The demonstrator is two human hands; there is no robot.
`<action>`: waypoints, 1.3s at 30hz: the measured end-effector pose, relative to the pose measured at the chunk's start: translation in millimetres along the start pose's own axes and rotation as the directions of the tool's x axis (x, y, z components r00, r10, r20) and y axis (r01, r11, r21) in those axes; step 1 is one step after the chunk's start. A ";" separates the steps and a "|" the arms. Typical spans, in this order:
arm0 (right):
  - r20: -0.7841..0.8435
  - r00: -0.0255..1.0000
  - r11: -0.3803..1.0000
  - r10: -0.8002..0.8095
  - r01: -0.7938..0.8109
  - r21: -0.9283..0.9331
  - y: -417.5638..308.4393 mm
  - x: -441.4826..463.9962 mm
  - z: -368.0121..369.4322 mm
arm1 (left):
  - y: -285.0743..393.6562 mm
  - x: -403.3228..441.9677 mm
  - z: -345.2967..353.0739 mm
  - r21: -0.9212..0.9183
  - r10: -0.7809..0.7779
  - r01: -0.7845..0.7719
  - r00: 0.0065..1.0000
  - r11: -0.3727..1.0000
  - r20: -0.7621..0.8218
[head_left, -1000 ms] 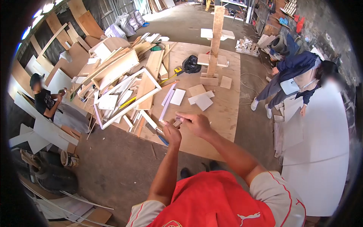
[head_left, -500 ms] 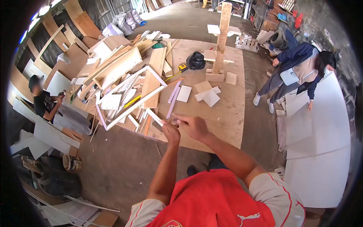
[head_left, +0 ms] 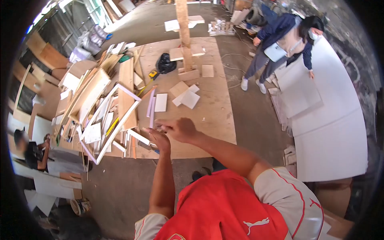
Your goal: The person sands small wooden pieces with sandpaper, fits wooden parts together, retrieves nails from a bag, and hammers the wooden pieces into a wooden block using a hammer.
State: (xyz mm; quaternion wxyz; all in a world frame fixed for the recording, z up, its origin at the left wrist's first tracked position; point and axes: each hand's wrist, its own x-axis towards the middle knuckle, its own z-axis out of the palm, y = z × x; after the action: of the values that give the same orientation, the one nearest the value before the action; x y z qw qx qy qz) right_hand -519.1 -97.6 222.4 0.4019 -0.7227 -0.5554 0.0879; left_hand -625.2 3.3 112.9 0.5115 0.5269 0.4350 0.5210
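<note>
Over the front edge of the wooden work table, my two hands are close together. My left hand is turned up with its fingers stretched toward the table. My right hand reaches across above it, index finger pointing left and the other fingers curled. Anything small between the hands is too blurred to make out. Just beyond the fingertips lie narrow pale purple strips and a white rectangular panel. The end of a white strip lies left of my left hand.
Scrap wood and a white frame cover the table's left side. A tape measure, a black bag and an upright post stand farther back. One person bends over white sheets; another is at left.
My view has turned right, so the table and wood pile sit farther left. My left hand's fingers look flatter, and my right hand remains close above it.
</note>
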 end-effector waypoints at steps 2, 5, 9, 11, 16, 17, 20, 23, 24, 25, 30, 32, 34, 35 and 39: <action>-0.010 0.998 0.997 0.068 -0.068 -0.046 7.7 -3.0 0.9 | 22.6 -12.4 13.9 -0.017 -0.038 0.039 0.999 0.999 0.019; -0.007 0.981 0.981 0.195 -0.195 0.014 22.5 -2.8 -11.5 | 41.2 -21.1 17.4 -0.023 -0.121 0.123 0.990 0.992 0.067; 0.027 0.986 0.986 0.164 -0.165 0.038 16.0 -18.8 -1.9 | 6.2 -12.8 19.8 -0.111 -0.084 0.101 0.986 0.989 0.145; -0.018 0.978 0.977 0.208 -0.209 -0.030 22.3 -15.2 -6.7 | 20.3 -22.1 16.8 -0.035 -0.132 0.138 0.981 0.990 0.141; -0.048 0.993 0.993 0.112 -0.114 -0.043 -0.1 -28.8 0.3 | 1.0 -11.5 9.7 -0.083 -0.029 0.045 0.982 0.996 0.189; 0.025 0.971 0.963 0.239 -0.234 -0.135 -3.6 -23.7 -7.7 | -4.4 -12.1 7.7 -0.178 -0.148 0.178 0.974 0.968 0.169; -0.074 0.986 0.988 0.152 -0.152 0.006 5.2 -24.0 8.3 | 30.2 -28.5 6.8 -0.172 -0.148 0.168 0.981 0.971 0.121; -0.058 0.992 0.992 0.108 -0.112 -0.066 3.2 -32.4 16.3 | 10.7 -18.8 -5.1 -0.165 -0.050 0.079 0.984 0.983 0.170; -0.054 0.992 0.990 0.112 -0.116 -0.080 6.3 -30.1 19.5 | 9.3 -17.9 -10.7 -0.162 -0.073 0.101 0.982 0.982 0.174; 0.011 0.969 0.959 0.246 -0.242 -0.150 1.9 -24.3 8.9 | 21.7 -23.0 -11.6 -0.164 -0.173 0.198 0.973 0.966 0.154; -0.023 0.996 0.995 0.092 -0.093 -0.037 -2.5 -40.3 32.7 | -7.6 -21.1 -15.9 0.040 -0.114 0.112 0.993 0.993 0.034; 0.021 0.976 0.974 0.219 -0.217 -0.066 14.3 -29.9 26.4 | 9.8 -30.3 -13.1 -0.090 -0.123 0.135 0.984 0.987 0.128; -0.025 0.986 0.982 0.167 -0.168 -0.087 3.5 -27.1 14.3 | 19.3 -35.1 -11.0 -0.087 -0.077 0.089 0.988 0.992 0.131; -0.005 0.993 0.991 0.117 -0.117 -0.070 -2.5 -32.7 13.7 | 20.8 -35.1 -10.0 -0.088 -0.058 0.070 0.989 0.994 0.136; -0.056 0.979 0.981 0.196 -0.196 0.000 6.7 -34.7 12.7 | 11.6 -33.2 -12.3 -0.059 -0.107 0.117 0.982 0.991 0.157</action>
State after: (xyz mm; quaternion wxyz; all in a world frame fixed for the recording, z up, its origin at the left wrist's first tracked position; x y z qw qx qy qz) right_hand -534.2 -122.2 198.3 0.4048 -0.7771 -0.4703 0.1055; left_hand -640.9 -29.6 120.2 0.5897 0.5225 0.4051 0.4638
